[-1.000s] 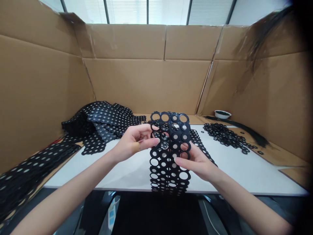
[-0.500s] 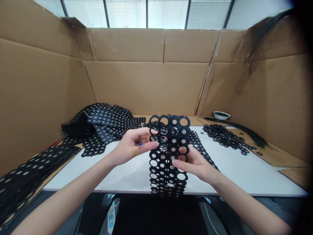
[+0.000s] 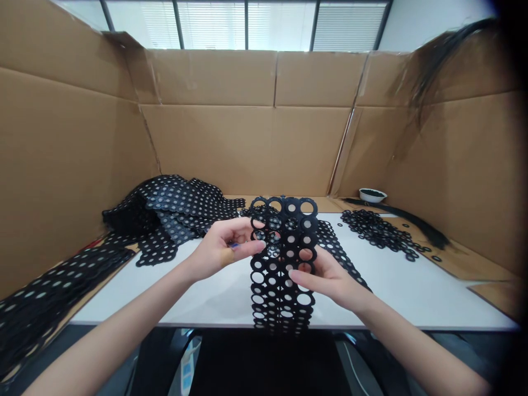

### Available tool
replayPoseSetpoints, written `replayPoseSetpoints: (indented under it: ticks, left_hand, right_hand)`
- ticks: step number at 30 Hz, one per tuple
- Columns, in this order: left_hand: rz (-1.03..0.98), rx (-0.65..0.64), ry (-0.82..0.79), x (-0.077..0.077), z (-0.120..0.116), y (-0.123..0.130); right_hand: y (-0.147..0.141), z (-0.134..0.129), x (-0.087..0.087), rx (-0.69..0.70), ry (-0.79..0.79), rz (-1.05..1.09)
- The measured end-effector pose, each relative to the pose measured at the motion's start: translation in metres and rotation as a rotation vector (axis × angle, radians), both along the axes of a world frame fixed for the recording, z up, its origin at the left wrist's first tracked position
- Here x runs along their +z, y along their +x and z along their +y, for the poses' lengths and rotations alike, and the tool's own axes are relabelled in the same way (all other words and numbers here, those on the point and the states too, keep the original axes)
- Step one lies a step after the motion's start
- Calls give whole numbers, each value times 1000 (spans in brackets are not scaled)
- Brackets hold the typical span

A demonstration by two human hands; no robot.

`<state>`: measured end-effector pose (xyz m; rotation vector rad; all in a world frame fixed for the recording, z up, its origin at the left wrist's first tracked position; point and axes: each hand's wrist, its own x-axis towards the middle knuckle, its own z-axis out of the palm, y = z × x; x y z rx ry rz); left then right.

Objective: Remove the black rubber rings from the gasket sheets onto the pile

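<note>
A strip of linked black rings [image 3: 284,264] hangs upright in front of me, its lower end dropping past the table's front edge. My left hand [image 3: 235,242] pinches the strip's left edge, thumb in front and fingers partly behind it. On the right edge, a little lower, my right hand [image 3: 322,272] grips it with the thumb in front; some of its fingers show through the ring holes. Another length of ring mesh [image 3: 336,247] lies on the table behind the strip, partly hidden by it.
Loose black rings [image 3: 379,231] are heaped at the right, near a bundle of black strands [image 3: 412,219] and a white bowl [image 3: 372,195] with dark contents. Piled ring mesh [image 3: 177,203] and stacked strips [image 3: 61,286] lie left. Cardboard walls [image 3: 247,143] surround the white table [image 3: 198,308].
Both hands keep their hold on the strip of rings. The strip's upper part has shifted very slightly left and down in view; otherwise little differs.
</note>
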<state>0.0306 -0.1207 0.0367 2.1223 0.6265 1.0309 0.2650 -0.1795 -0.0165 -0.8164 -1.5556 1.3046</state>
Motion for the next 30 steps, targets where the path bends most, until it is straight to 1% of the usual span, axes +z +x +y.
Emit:
replayPoseSetpoints:
  ticks: [6, 11, 16, 18, 21, 23, 25, 30]
  left_hand:
    - [-20, -71, -81, 6, -4, 2]
    - [-64, -71, -92, 11, -3, 3]
    - [-96, -87, -110, 12, -1, 7]
    - [-107, -83, -133, 11, 0, 7]
    - [-113, -81, -217, 9, 1, 5]
    - [-117, -96, -286, 6, 1, 4]
    - [-115, -123, -319, 3, 1, 2]
    - [-65, -185, -251, 1, 0, 2]
  right_hand:
    - [-2, 1, 1, 9, 24, 5]
    - [0, 2, 0, 51, 56, 58]
    - [3, 5, -3, 11, 48, 103]
    - [2, 5, -3, 6, 42, 118]
    - [0, 4, 0, 8, 43, 130]
    - [-2, 4, 3, 5, 45, 146]
    - [-3, 3, 7, -8, 48, 164]
    - [-3, 3, 12, -15, 67, 185]
